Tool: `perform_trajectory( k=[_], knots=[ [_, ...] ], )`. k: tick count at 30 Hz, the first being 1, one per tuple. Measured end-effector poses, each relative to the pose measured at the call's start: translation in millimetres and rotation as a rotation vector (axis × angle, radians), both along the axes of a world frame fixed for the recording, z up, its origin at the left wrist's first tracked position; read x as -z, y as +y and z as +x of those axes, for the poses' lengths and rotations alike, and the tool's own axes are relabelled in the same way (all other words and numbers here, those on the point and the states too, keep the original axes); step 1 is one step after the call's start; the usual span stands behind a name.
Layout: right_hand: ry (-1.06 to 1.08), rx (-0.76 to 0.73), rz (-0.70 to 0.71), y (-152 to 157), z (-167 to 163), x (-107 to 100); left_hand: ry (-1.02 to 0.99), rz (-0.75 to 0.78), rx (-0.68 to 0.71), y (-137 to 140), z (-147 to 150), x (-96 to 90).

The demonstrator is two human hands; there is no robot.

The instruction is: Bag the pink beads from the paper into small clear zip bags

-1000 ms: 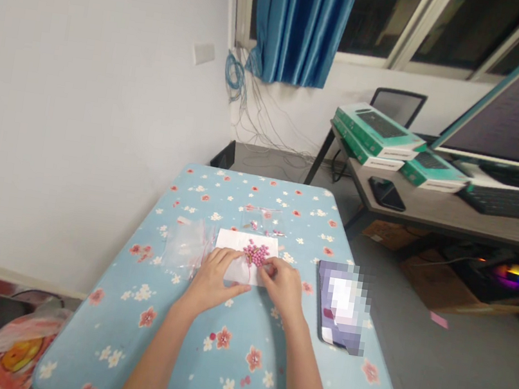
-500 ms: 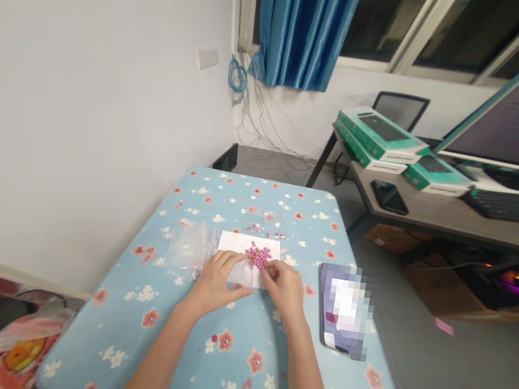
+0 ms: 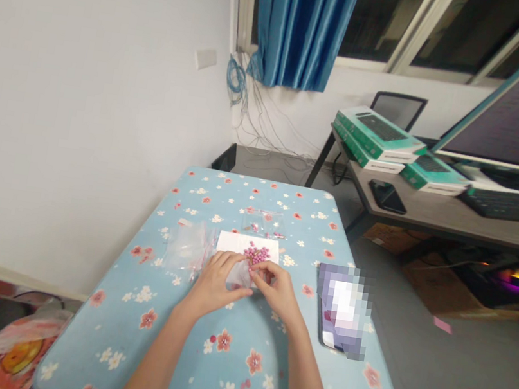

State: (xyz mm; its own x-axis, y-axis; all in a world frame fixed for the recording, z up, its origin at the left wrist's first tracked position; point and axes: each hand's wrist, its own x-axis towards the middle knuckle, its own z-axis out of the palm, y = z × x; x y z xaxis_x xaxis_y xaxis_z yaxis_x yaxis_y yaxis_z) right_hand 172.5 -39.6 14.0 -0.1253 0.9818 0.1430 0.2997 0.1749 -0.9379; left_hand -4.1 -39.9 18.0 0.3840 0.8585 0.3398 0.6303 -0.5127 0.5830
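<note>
Pink beads (image 3: 258,253) lie in a loose pile on a white sheet of paper (image 3: 233,240). My left hand (image 3: 215,284) curves round a small clear zip bag (image 3: 240,275), its fingers at the far edge and its thumb at the near edge. At the bag's right end, just below the pile, the fingertips of my right hand (image 3: 273,282) are pinched together on what appears to be a pink bead, mostly hidden by the fingers. Left of the paper is a stack of clear plastic bags (image 3: 187,245).
Behind the paper lie clear bags (image 3: 262,222) with some pink pieces inside. A tablet or large phone (image 3: 325,315) rests on the right of the flowered table (image 3: 156,361). Beyond is a desk with keyboard boxes (image 3: 378,137) and a black phone (image 3: 387,196).
My right hand has shifted left, from the right edge of the bead pile to the bag's end. My left hand keeps its place on the bag.
</note>
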Motion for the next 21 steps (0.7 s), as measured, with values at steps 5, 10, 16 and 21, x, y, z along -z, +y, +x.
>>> perform_trajectory(
  k=[5,10,16,21],
  knots=[
    [-0.031,-0.019,0.012,-0.4,-3.0,1.0,-0.002,-0.007,0.004,0.1,-0.1,-0.8],
    [-0.143,0.139,0.085,4.7,6.1,6.4,-0.008,0.001,0.006,0.1,-0.6,-0.7],
    [-0.432,0.304,0.141,9.4,16.2,12.6,-0.009,0.004,0.004,-0.1,-1.1,1.3],
    [-0.548,0.317,0.139,9.6,11.7,13.4,-0.007,-0.001,0.004,-0.4,-1.0,0.9]
  ],
)
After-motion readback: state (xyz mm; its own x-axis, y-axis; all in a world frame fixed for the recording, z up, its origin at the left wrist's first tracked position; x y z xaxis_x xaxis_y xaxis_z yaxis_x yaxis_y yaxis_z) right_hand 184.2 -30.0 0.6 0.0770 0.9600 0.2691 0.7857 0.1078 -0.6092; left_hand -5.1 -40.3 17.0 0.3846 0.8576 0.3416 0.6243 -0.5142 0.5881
